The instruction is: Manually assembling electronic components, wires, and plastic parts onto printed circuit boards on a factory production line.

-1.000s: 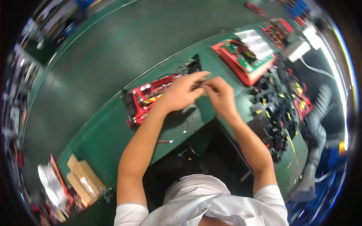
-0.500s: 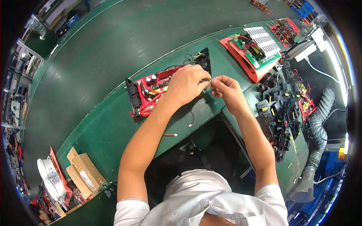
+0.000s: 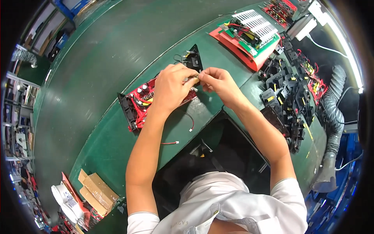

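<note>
Red boxy circuit assembly (image 3: 141,97); left fingers (image 3: 188,73), right fingers (image 3: 212,72) pinching tiny piece (image 3: 196,79), shape unclear.

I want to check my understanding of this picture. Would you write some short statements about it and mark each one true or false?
1. The left hand and the right hand are close together. True.
2. The black parts lie to the left of the red unit. False: they lie to its right.
3. Two white plugs lie on the bench. True.
4. The green board sits on a black base. False: the base is red.
5. The cardboard box is left of the left forearm. True.
6. The sleeves are blue. False: they are white.
</note>
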The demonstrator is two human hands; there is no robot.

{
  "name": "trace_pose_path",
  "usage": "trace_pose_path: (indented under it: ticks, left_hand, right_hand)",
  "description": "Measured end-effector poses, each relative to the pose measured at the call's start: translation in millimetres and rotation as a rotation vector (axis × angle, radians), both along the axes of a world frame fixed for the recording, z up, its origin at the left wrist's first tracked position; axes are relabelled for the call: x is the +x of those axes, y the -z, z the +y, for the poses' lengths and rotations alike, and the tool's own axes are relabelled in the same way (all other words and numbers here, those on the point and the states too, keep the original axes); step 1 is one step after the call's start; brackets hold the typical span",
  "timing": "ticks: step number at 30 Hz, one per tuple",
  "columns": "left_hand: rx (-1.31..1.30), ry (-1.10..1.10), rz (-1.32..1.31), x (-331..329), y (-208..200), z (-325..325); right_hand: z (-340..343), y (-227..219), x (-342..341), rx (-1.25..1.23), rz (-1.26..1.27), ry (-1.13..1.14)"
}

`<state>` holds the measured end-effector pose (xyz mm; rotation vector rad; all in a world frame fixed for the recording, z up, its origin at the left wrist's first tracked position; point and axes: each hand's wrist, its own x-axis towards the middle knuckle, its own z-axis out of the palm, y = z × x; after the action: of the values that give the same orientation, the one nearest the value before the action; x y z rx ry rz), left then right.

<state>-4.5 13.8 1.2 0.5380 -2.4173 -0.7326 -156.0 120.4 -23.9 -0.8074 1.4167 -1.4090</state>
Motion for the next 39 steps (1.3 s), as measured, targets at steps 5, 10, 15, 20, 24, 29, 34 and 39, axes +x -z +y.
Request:
trace_pose_path:
  ticks: [5, 10, 15, 20, 24, 29, 34, 39]
  left_hand:
    - [-0.022, 0.013, 0.01, -2.0, 4.3, -0.2]
    - [0.054, -0.012, 0.023, -3.9, 4.1, -1.2]
    - [0.056, -0.005, 0.014, -5.8, 5.5, -1.0]
    - [0.079, 0.016, 0.006, -3.4, 2.9, -0.4]
    - [0.045, 0.006, -0.032, 0.2, 3.5, 0.9]
    - [0.021, -0.013, 0.012, 0.9, 3.5, -1.0]
    - [0.071, -0.09, 0.082, 1.9, 10.4, -9.5]
    - [0.158, -0.103, 0.045, -4.5, 19.2, -6.8]
  right_hand:
    - [2.1, 2.1, -0.8, 0.011, 0.05, 0.002]
    - [1.0, -1.0, -2.8, 0.023, 0.089, -0.02]
    - [1.4, 2.2, -6.3, 0.034, 0.104, -0.028]
    - [2.5, -0.9, -2.4, 0.001, 0.096, -0.034]
    - [2.8, 3.1, 0.0, 0.006, 0.112, -0.026]
    - [1.7, 3.8, 3.1, -0.009, 0.142, 0.102]
    - [-2.4, 26.5, -5.8, -0.139, 0.639, 0.257]
    - [-1.1, 48.2, -0.2, -0.179, 0.887, 0.15]
